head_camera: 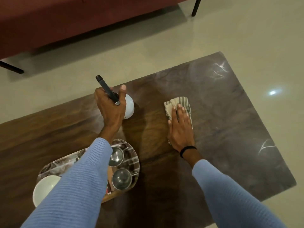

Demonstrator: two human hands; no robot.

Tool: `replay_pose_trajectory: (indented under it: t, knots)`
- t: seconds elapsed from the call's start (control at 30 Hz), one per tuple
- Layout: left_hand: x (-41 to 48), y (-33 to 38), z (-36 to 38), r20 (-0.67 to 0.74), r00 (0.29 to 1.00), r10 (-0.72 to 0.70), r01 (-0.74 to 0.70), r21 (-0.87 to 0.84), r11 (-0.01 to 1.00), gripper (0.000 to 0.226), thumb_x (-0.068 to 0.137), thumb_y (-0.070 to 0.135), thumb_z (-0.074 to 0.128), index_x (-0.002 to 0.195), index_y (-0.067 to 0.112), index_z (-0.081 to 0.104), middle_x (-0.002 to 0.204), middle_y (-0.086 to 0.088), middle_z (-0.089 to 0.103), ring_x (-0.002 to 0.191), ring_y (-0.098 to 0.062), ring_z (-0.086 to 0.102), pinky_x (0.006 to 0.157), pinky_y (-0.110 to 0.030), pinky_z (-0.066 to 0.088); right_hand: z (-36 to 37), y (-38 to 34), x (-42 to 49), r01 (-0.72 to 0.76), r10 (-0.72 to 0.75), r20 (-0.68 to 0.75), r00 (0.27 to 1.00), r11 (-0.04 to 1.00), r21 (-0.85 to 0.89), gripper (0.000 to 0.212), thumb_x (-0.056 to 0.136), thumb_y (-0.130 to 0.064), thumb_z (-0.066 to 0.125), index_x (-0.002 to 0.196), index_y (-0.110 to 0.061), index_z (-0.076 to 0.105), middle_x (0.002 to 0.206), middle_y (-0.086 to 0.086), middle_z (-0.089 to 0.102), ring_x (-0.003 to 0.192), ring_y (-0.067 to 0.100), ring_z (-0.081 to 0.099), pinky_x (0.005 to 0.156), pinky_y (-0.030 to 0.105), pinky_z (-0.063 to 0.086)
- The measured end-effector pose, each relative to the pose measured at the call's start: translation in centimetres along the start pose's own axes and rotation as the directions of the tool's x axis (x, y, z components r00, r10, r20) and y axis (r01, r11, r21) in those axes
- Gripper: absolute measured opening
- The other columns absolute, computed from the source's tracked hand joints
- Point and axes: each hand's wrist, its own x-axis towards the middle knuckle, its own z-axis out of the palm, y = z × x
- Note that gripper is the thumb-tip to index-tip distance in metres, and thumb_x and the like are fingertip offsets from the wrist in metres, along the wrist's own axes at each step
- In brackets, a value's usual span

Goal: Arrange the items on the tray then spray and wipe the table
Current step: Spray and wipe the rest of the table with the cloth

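My left hand [109, 107] is closed around the top of a white spray bottle [129, 106], whose black nozzle points up and to the far left. The bottle stands near the far edge of the dark wooden table [222, 129]. My right hand [181, 127] lies flat, fingers spread, pressing a folded striped beige cloth [179, 102] onto the tabletop. At the near left sits an oval marbled tray [134, 155]; it holds two steel cups [120, 178] and a white bowl [44, 186]. My left sleeve covers much of the tray.
A dark red sofa [65, 22] with black legs stands beyond the table across a strip of pale glossy floor [213, 38]. The table's right end shows light streaks and reflections. Floor also borders the table on the right.
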Motion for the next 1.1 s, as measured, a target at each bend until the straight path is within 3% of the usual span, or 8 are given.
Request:
replay_pose_trajectory:
  t: [0.07,0.23,0.37,0.5,0.67,0.83,0.97,1.1]
  knots:
    - [-0.6,0.6,0.7,-0.024,1.0,-0.013,0.013,0.024,1.0,0.048,0.085,0.054,0.069,0.106,0.021,0.041,0.101,-0.01,0.054,0.088,-0.023,0.057,0.087,-0.037,0.056,-0.8,1.9,-2.1,-0.053,0.053,-0.009,0.999,0.999,-0.001,0.058,0.106,-0.033,0.025,0.159,-0.01,0.02,0.167,0.013,0.015,0.156,0.025,0.008,0.127,0.045,0.01]
    - [-2.4,3.3,1.3,-0.104,0.993,-0.047,0.059,0.117,0.991,0.056,0.089,0.036,0.073,0.107,0.012,0.026,0.103,-0.01,0.042,0.087,-0.016,0.047,0.072,0.007,0.032,-2.4,6.2,-7.3,-0.142,0.14,-0.045,0.989,0.99,-0.024,0.058,0.106,-0.032,0.027,0.159,-0.009,0.02,0.167,0.013,0.015,0.156,0.024,0.009,0.126,0.045,0.013]
    - [-3.6,3.7,2.1,-0.044,0.998,0.054,-0.053,0.014,0.998,0.058,0.091,0.036,0.069,0.132,0.008,0.039,0.128,-0.011,0.05,0.114,-0.016,0.053,0.101,-0.017,0.045,-2.8,7.6,-9.4,-0.169,0.167,-0.048,0.985,0.985,-0.034,0.058,0.105,-0.032,0.027,0.159,-0.009,0.02,0.167,0.013,0.017,0.155,0.024,0.011,0.126,0.045,0.014]
    - [-6.2,5.1,3.9,0.219,0.972,-0.084,0.106,-0.091,0.99,0.025,0.099,0.027,0.062,0.122,0.021,0.056,0.106,0.02,0.06,0.094,0.005,0.06,0.09,-0.012,0.045,-2.9,7.5,-9.4,-0.193,0.191,-0.034,0.981,0.98,-0.048,0.058,0.105,-0.032,0.029,0.159,-0.01,0.022,0.166,0.014,0.02,0.155,0.026,0.015,0.126,0.043,0.013]
    - [-8.8,6.3,6.3,0.487,0.859,-0.158,0.293,-0.214,0.932,0.024,0.101,0.029,0.058,0.108,0.01,0.072,0.096,0.0,0.076,0.096,-0.015,0.071,0.09,-0.038,0.056,-2.8,7.6,-9.4,-0.194,0.193,-0.022,0.981,0.98,-0.043,0.059,0.105,-0.032,0.031,0.159,-0.011,0.022,0.166,0.013,0.021,0.154,0.026,0.016,0.126,0.042,0.012]
    - [-11.5,7.0,9.4,0.511,0.815,-0.272,0.401,-0.161,0.902,0.025,0.093,0.031,0.069,0.095,0.006,0.073,0.081,-0.004,0.075,0.076,-0.015,0.073,0.083,-0.033,0.061,-2.3,7.7,-9.5,-0.199,0.199,-0.023,0.98,0.98,-0.02,0.059,0.106,-0.035,0.029,0.16,-0.013,0.019,0.167,0.011,0.015,0.155,0.025,0.012,0.126,0.04,0.008]
    - [-11.9,6.8,10.7,0.409,0.835,-0.367,0.409,-0.019,0.912,0.04,0.09,0.046,0.07,0.082,0.007,0.069,0.055,0.001,0.063,0.052,-0.012,0.064,0.057,-0.03,0.056,-2.0,7.7,-9.6,-0.204,0.204,-0.035,0.978,0.979,-0.013,0.059,0.105,-0.034,0.031,0.159,-0.013,0.021,0.167,0.01,0.015,0.155,0.024,0.011,0.126,0.04,0.01]
    - [-11.5,7.5,10.8,0.477,0.79,-0.385,0.462,-0.051,0.885,0.034,0.088,0.042,0.073,0.094,0.009,0.068,0.077,-0.006,0.072,0.056,-0.021,0.07,0.058,-0.035,0.063,-2.0,7.7,-9.5,-0.21,0.209,-0.028,0.977,0.977,-0.026,0.059,0.105,-0.034,0.032,0.159,-0.013,0.021,0.167,0.01,0.015,0.155,0.024,0.011,0.126,0.04,0.009]
